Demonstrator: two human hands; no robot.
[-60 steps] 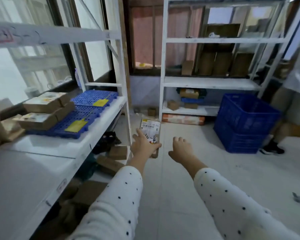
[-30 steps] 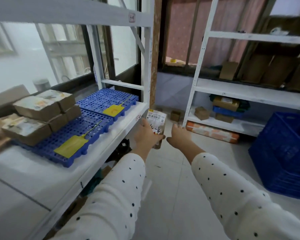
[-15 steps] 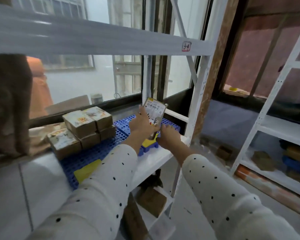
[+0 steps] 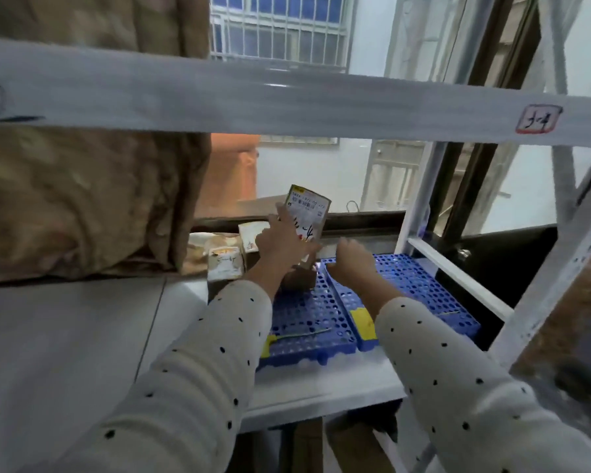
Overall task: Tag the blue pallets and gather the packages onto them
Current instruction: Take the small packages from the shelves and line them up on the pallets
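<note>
The left hand (image 4: 280, 244) grips a labelled package (image 4: 306, 221) upright, its long axis vertical, above the far end of the left blue pallet (image 4: 307, 322). The right hand (image 4: 354, 262), fingers spread and empty, hovers just right of it.

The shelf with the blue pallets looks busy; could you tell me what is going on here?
A person in a dotted white top is loading packages onto two blue pallets on a white shelf. The left hand holds a small labelled package upright above the left pallet, where other packages already sit. The right hand reaches, holding nothing, over the right pallet. A yellow tag lies on the right pallet, and another on the left.
</note>
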